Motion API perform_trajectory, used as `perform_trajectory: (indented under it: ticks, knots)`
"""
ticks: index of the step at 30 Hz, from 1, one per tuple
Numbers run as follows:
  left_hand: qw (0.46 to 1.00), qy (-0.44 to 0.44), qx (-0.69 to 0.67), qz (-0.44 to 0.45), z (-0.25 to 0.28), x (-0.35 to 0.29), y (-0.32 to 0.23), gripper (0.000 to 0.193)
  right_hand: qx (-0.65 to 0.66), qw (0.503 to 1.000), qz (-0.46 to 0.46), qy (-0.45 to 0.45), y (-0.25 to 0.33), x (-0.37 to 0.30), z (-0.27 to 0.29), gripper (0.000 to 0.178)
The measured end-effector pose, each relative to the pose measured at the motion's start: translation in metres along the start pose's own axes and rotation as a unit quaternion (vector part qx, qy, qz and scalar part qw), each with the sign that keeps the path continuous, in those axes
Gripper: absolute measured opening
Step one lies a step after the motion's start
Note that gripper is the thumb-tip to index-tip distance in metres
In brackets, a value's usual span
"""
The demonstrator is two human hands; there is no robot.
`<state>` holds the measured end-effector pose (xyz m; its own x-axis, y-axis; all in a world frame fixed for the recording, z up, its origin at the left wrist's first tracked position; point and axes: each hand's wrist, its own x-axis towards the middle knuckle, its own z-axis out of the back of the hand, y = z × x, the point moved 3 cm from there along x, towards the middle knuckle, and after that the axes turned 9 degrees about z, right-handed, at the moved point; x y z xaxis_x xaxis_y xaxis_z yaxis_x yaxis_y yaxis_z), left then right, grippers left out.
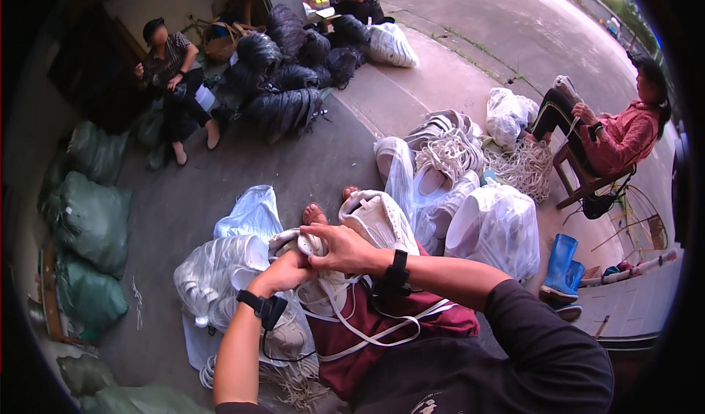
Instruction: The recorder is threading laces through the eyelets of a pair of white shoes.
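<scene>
Over my lap, my right hand [345, 248] is closed on a white shoe [314, 244], thumb and fingers around its eyelet flap. My left hand [288, 270] is curled against the near side of that shoe; what its fingers grip is hidden. White shoelaces [378, 338] trail from below my hands across the dark red cloth [345, 370] on my lap. Another white shoe [378, 219] lies just beyond my right hand.
Clear plastic bags of white shoes stand left [220, 267] and right [496, 227] of me. A lace heap [525, 168] lies by a seated person [624, 135]. Blue boots [562, 266], green sacks [92, 223] and black bundles [283, 106] stand around; other people sit farther back.
</scene>
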<state>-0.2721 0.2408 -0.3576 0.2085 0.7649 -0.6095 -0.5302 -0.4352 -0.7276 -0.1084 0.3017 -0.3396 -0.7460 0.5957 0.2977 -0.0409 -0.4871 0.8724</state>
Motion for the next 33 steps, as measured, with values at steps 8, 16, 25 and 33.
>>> perform_trajectory:
  ticks: [8, 16, 25, 33]
  knots:
    - [0.998, 0.006, -0.048, 0.045, -0.006, -0.011, -0.012, 0.020, -0.045, 0.988, 0.126, 0.083, -0.011, -0.027, -0.013, 0.106]
    - [0.999, 0.004, -0.039, 0.004, -0.004, -0.012, -0.015, 0.017, 0.007, 0.987, 0.120, 0.110, -0.011, -0.026, -0.006, 0.102]
    - [0.998, 0.019, -0.056, 0.015, -0.005, -0.015, -0.018, 0.018, 0.030, 0.985, 0.118, 0.125, -0.007, -0.028, -0.008, 0.105]
    - [0.997, 0.020, -0.071, 0.014, -0.005, -0.018, -0.020, 0.012, -0.033, 0.987, 0.135, 0.084, -0.012, -0.029, -0.018, 0.103]
